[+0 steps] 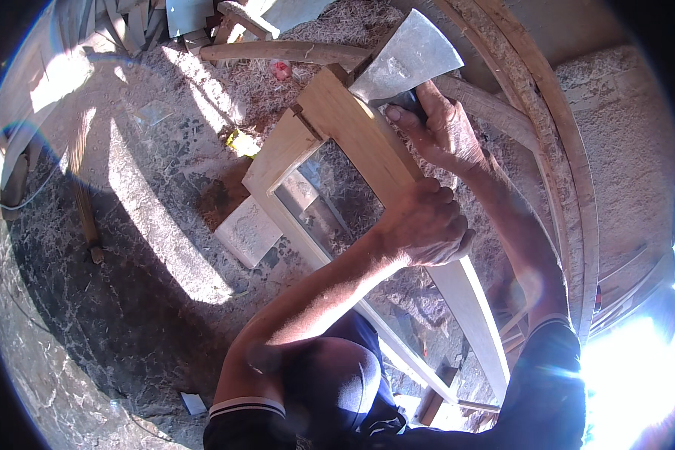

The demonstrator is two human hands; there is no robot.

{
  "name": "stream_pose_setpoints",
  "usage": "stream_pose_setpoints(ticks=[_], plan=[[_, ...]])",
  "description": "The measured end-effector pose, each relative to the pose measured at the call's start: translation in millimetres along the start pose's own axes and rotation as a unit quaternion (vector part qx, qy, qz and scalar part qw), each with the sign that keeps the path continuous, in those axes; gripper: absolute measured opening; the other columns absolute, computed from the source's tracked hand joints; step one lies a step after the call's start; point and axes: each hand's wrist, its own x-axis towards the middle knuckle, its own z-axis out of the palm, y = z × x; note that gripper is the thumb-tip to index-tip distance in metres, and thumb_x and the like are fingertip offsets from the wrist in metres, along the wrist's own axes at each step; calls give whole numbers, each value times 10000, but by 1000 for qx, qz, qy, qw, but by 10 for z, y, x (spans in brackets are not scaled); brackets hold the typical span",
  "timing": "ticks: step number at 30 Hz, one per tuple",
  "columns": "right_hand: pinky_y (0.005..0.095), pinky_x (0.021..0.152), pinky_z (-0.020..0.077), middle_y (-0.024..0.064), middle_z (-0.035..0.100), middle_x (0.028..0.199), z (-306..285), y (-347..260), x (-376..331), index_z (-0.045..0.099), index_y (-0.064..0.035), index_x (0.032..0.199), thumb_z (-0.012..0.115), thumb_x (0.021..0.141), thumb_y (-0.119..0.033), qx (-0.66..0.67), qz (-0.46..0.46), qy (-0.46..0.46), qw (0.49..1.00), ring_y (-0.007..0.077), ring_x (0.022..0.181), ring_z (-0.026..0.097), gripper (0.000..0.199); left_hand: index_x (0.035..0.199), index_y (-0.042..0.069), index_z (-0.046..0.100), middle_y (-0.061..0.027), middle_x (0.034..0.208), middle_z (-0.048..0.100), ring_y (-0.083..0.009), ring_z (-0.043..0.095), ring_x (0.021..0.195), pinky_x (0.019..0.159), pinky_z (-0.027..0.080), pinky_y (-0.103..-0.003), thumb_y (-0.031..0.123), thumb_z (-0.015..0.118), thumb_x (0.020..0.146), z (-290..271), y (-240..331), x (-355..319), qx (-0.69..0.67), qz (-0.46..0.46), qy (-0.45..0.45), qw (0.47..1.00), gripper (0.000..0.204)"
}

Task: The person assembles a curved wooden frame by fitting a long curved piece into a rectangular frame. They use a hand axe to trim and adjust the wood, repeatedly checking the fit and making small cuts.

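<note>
My left hand (pixel 427 225) is closed round the right-hand beam of a pale wooden frame (pixel 367 142). The frame's joined corner points away from me, and its long rails run back toward my body. Beyond it, my right hand (pixel 448 129) grips an axe (pixel 412 60) close to its head, by a dark handle mostly hidden in the fingers. The broad grey blade is up, over the outer side of the frame's far end, right by the wood. Whether it touches the beam I cannot tell.
Curved wooden strips (pixel 555 112) arc along the right side. A wooden bar (pixel 285 51) lies across shavings at the back. Left of the frame are a pale block (pixel 249 231), a yellow scrap (pixel 241 142) and a thin brown stick or brush (pixel 84 195). Strong sunlight glares at lower right.
</note>
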Motion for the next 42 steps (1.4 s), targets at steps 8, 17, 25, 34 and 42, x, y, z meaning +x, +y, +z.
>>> stream_pose_setpoints(ticks=[8, 17, 25, 34, 42], plan=[[459, 797, 579, 183, 726, 1079, -59, 18, -15, 540, -112, 1374, 670, 1005, -384, 101, 42, 74, 991, 372, 960, 731, 477, 570, 187, 578, 16, 567, 567, -166, 595, 651, 770, 448, -368, 291, 726, 852, -6, -8, 16, -9, 2, 19, 1000, 335], [488, 685, 591, 152, 729, 833, -50, 30, 15, 569, -103, 1247, 677, 999, -404, 6, -15, 26, 1000, 386, 760, 734, 404, 567, 195, 572, 19, 566, 549, -160, 585, 622, 703, 457, -366, 274, 750, 810, -5, -17, 29, -21, 20, 53, 998, 311], [550, 682, 564, 206, 706, 791, -33, -123, 48, 508, -143, 1199, 582, 1019, -545, -99, 58, -61, 992, 437, 781, 715, 446, 563, 172, 528, 27, 560, 501, -164, 566, 604, 654, 468, -370, 247, 709, 823, -58, -29, 88, 4, 27, -5, 1000, 325], [488, 719, 613, 155, 735, 903, -1039, -655, -1301, 604, -77, 1203, 642, 951, -388, -101, 95, 27, 990, 371, 855, 758, 403, 712, 78, 689, -161, 744, 689, -385, 688, 733, 675, 529, -489, 334, 622, 985, -121, -182, -11, 198, 95, -74, 973, 380], [465, 648, 609, 128, 714, 900, -1671, -1031, -3871, 593, -54, 1121, 678, 983, -395, -89, 367, 132, 917, 336, 780, 754, 377, 990, 22, 659, -188, 918, 698, -407, 660, 896, 799, 500, -476, 577, 689, 876, -316, -19, 489, 150, 115, -428, 884, 568]])
